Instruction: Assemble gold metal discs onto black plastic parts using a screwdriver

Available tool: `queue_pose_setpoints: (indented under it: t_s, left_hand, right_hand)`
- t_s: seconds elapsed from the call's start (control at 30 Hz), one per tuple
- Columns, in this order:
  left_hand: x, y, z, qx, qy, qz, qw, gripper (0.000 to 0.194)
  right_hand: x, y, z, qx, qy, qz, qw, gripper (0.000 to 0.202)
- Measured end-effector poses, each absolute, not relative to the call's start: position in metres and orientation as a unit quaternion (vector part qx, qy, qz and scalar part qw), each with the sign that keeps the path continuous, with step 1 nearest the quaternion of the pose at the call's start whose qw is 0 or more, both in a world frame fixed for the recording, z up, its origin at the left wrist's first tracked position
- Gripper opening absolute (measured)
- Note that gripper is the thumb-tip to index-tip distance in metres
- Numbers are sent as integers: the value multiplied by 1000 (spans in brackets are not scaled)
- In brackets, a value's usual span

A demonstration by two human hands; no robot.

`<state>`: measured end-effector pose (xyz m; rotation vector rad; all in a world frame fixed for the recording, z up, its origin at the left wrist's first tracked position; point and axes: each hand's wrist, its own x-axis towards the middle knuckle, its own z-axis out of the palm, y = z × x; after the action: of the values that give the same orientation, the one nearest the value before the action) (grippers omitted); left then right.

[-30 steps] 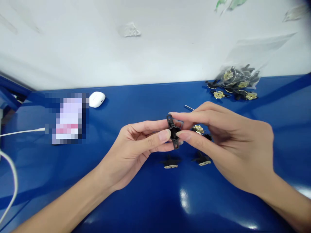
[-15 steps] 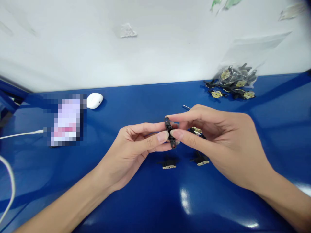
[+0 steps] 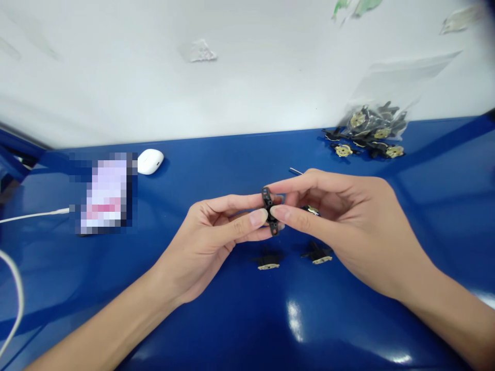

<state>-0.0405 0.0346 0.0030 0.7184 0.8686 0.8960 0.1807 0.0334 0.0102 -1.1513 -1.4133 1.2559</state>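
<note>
Between my two hands is a small black plastic part (image 3: 273,227) with holes near its ends, held upright above the blue table. My left hand (image 3: 216,232) pinches it from the left, thumb on the near face and fingers behind. From the right, my right hand (image 3: 348,221) grips the same part, thumb against its middle and index finger at its top end. Fingers and thumbs cover much of it. Below on the table lie two black parts with brass-coloured plates, one black part (image 3: 268,259) under the held part and another black part (image 3: 317,253) nearer my right wrist.
A clear plastic bag (image 3: 381,121) of similar parts leans on the white wall, with several loose ones before it. A thin metal rod (image 3: 296,171) shows behind my right hand. At left are a blurred-out phone (image 3: 106,190), a white earbud case (image 3: 150,161) and a white cable (image 3: 36,215).
Almost nothing differs. The view has shifted very slightly, and both hands keep the same pinch on the black part.
</note>
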Motion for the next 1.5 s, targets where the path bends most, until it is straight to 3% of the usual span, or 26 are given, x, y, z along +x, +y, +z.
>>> queue_pose_setpoints:
  t_s: [0.17, 0.53, 0.77, 1.13, 1.5]
  left_hand:
    - [-40, 34, 5, 345, 378, 390, 766, 19]
    - [-39, 34, 9, 361, 402, 411, 734, 28]
    - [-43, 45, 9, 349, 468, 477, 657, 30]
    - [-46, 40, 6, 346, 507, 454, 646, 35]
    - [-46, 41, 1, 349, 514, 466, 630, 34]
  right_hand:
    - [187, 39, 7, -455, -550, 528, 460, 16]
    - [197, 44, 5, -501, -577, 435, 477, 22]
    - [195, 45, 5, -554, -707, 209, 387, 12]
    - [189, 46, -9, -490, -808, 156, 288, 8]
    - [172, 41, -19, -479, -817, 134, 293, 6]
